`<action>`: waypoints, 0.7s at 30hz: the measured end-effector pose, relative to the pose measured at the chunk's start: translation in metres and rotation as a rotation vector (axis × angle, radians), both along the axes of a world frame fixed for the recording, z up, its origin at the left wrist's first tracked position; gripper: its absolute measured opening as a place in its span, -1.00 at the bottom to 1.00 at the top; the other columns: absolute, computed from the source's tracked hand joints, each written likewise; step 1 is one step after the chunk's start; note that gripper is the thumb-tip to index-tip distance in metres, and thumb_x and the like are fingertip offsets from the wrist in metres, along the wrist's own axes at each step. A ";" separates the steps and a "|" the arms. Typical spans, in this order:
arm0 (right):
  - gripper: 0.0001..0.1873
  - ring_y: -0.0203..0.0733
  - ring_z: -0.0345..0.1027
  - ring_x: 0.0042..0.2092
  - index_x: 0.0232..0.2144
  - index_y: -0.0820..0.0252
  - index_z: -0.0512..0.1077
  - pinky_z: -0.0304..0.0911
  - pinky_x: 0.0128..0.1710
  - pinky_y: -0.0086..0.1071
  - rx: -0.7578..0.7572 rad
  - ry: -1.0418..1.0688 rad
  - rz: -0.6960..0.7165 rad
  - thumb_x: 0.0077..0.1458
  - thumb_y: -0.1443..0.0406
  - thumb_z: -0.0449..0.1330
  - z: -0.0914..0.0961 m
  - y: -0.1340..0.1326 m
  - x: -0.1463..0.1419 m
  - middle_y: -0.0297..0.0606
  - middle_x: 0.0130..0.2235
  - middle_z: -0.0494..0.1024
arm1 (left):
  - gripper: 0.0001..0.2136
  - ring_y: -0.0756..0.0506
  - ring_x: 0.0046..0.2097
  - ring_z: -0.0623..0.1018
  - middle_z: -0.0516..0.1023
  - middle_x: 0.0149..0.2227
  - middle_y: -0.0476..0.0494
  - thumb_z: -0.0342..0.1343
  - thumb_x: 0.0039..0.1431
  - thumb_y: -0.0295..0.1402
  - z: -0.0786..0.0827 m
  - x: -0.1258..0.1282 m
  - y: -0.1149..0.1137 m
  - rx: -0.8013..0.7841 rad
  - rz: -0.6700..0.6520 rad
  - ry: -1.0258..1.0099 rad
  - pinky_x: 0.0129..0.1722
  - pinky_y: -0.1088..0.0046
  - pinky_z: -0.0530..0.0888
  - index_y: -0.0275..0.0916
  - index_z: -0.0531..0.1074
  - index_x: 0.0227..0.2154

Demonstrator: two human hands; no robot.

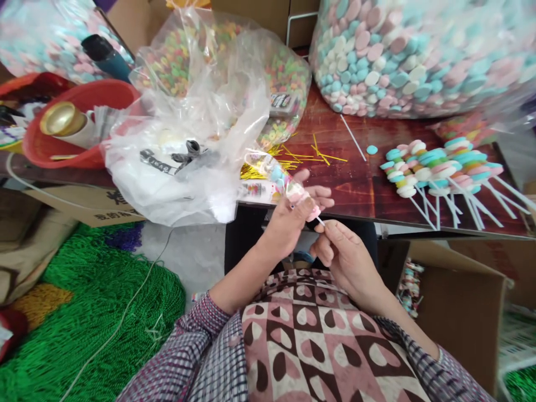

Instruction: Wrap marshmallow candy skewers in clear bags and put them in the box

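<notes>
A marshmallow candy skewer, pink and white at its lower end and in a see-through wrapper, lies between my two hands. My left hand is closed around the candy, thumb on top and the other fingers partly spread behind it. Thumb and forefinger of my right hand pinch the white stick at its lower end. Just beyond my left hand is a pile of gold twist ties, beside a stack of printed wrappers. Unwrapped candy skewers lie heaped on the right of the table.
Big bags of marshmallows and ring candies stand at the back. A crumpled plastic bag overhangs the front edge, near a red basin. Below right is an open cardboard box; green cord covers the floor at left.
</notes>
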State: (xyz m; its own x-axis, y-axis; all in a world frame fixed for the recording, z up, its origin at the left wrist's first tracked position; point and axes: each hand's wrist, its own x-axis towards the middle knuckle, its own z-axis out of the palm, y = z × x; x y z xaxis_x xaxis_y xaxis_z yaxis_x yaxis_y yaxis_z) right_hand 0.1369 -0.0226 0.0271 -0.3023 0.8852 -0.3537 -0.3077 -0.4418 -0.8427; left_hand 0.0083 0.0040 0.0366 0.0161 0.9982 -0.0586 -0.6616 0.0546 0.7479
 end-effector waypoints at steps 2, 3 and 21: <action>-0.74 -0.35 0.05 -0.62 -0.39 0.12 0.43 0.24 -0.42 -0.37 0.009 -0.036 -0.004 0.19 0.08 0.16 0.001 0.001 0.002 -0.52 -0.71 0.21 | -0.55 -0.09 -0.09 0.57 0.51 -0.03 -0.09 0.26 0.06 -0.06 0.007 -0.010 0.003 0.024 0.060 0.028 -0.15 0.34 0.49 -0.04 0.33 -0.02; -0.74 -0.35 0.07 -0.61 -0.39 0.12 0.43 0.23 -0.43 -0.38 0.015 -0.069 -0.003 0.19 0.08 0.16 0.001 0.001 0.004 -0.51 -0.69 0.23 | -0.56 -0.10 -0.08 0.57 0.52 -0.03 -0.08 0.24 0.08 -0.05 0.009 -0.015 0.005 0.013 0.093 0.060 -0.15 0.33 0.50 -0.03 0.33 -0.02; -0.71 -0.42 -0.16 -0.74 -0.48 0.11 0.38 0.21 -0.55 -0.39 -0.109 0.070 0.146 0.17 0.08 0.16 0.004 0.003 -0.003 -0.61 -0.80 0.06 | -0.71 -0.02 -0.30 0.53 0.36 -0.47 0.03 0.15 0.17 -0.07 0.005 -0.001 0.006 -0.089 0.071 0.040 -0.39 0.47 0.42 -0.15 0.39 -0.20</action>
